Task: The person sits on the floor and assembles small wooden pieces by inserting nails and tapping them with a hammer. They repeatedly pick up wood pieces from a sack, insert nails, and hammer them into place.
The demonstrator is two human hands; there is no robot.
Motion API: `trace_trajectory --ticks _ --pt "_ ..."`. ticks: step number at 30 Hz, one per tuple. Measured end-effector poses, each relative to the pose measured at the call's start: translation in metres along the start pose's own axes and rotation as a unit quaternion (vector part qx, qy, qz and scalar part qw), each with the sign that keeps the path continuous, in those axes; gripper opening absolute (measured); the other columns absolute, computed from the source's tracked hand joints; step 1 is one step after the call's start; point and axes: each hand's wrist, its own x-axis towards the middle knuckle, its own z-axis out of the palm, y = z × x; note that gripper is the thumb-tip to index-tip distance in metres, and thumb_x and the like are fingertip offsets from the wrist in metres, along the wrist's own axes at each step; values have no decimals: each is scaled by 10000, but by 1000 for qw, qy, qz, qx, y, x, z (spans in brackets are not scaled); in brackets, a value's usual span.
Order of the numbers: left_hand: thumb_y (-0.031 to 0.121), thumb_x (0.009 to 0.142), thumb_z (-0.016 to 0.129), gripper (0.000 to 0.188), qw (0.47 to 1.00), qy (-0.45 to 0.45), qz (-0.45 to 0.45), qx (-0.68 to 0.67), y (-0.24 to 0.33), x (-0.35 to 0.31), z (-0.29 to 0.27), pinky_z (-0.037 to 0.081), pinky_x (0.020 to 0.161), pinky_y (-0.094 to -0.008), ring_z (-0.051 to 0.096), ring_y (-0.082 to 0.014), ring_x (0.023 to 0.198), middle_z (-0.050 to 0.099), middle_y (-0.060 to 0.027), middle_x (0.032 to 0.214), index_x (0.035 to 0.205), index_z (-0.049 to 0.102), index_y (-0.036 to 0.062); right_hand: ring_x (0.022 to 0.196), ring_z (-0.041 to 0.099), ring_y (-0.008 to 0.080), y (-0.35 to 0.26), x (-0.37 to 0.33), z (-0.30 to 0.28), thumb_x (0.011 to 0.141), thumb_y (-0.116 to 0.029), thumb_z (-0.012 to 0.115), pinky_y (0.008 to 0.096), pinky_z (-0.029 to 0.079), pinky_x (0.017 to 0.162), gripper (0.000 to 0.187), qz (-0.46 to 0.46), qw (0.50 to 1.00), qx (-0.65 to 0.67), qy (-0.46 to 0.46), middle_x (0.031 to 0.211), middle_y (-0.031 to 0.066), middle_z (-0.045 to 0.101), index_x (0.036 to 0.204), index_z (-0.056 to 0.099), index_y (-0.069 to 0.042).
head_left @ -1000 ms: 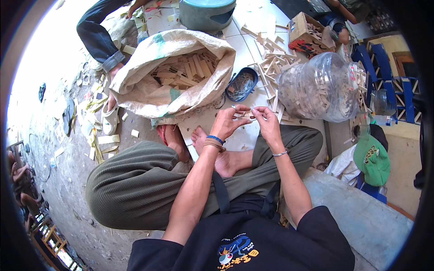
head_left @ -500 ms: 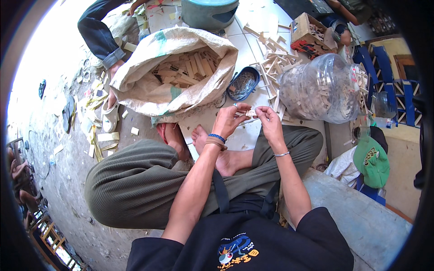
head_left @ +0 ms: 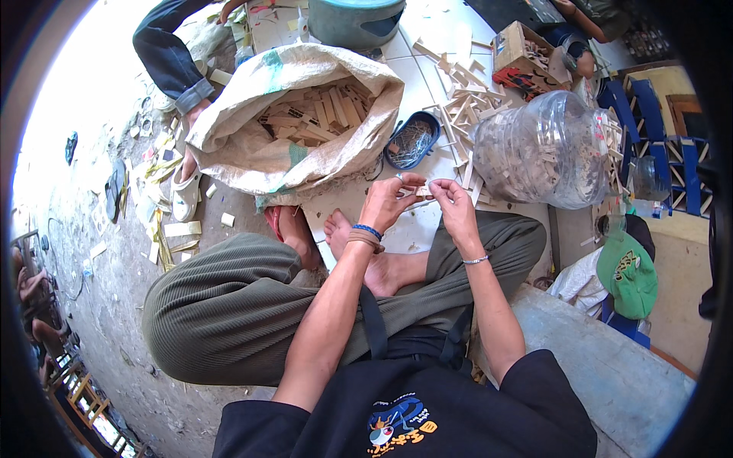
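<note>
Sitting cross-legged on the floor, the person holds a small pale wood piece (head_left: pixel 422 191) pinched between both hands just above the bare feet (head_left: pixel 359 244). Left hand (head_left: pixel 389 202): fingertips closed on the piece's near end, a ring on one finger. Right hand (head_left: pixel 456 206): thumb and forefinger closed on its other end. Risk, item one: the piece is slight and gripped only at its tips, so it could slip and drop among the scraps on the white tiled floor (head_left: pixel 427 69). Beyond the piece, a blue oval tray (head_left: pixel 412 141) of small metal bits lies within a forearm's sweep and could be knocked and spilled. Right of the piece, a big clear plastic jug (head_left: pixel 546 149) of wood bits lies on its side and might roll if nudged. Beyond and left of the piece, an open woven sack (head_left: pixel 298 122) of wood blocks slumps low. Farther beyond it, another person's leg (head_left: pixel 164 57).
</note>
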Motion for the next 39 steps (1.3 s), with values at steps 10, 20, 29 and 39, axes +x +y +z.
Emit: trace_trajectory --ticks 10,20,29,39 --pt "68 921 782 354 1000 2 -2 -1 -1 0 0 626 882 -334 778 -188 996 799 -90 1141 1271 729 78 904 634 63 -3 0 0 1059 -254 696 229 492 821 303 -2 1000 -21 9 983 23 735 1175 690 26" --pt "96 912 797 351 1000 4 0 4 -1 2 0 626 876 -333 779 -190 974 805 -90 1116 1257 737 77 906 678 92 3 4 -1 1054 -245 702 246 521 834 300 12 1000 -27 6 987 38 744 1177 697 28" --pt "138 907 821 350 1000 1 -2 7 0 2 0 620 879 -336 777 -191 975 807 -84 1111 1244 744 86 888 690 107 -2 2 0 1047 -242 707 253 527 821 292 -12 999 -36 10 963 48 746 1150 704 32" --pt "241 872 871 457 999 -50 -14 2 14 1 -15 590 945 -381 748 -211 1097 784 -88 1202 1278 741 77 861 711 103 0 3 0 1031 -244 721 262 539 774 285 -16 999 -21 19 925 66 770 1150 716 14"
